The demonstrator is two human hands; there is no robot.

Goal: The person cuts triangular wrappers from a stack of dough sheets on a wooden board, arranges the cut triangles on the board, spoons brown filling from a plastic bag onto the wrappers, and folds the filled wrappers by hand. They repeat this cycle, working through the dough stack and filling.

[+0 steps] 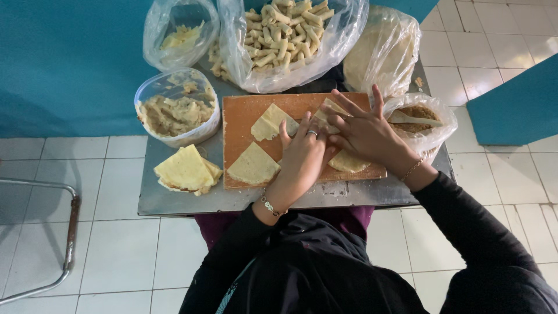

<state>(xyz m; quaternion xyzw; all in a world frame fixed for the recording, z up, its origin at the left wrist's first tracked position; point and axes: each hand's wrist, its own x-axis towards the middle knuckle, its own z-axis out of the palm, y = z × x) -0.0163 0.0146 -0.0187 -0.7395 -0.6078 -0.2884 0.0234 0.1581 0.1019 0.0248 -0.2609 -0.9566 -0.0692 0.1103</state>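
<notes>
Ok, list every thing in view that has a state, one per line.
left hand: pressed on a wrapper, ring on a finger
right hand: spread over the same wrapper
wrapper under the hands: partly folded
two wrappers on the board: flat, unfilled
wooden board: lying flat on the table
wrapper stack: piled beside the board
filling tub: open, about half full
bag of rolls: open, full
bag with spoon: open
</notes>
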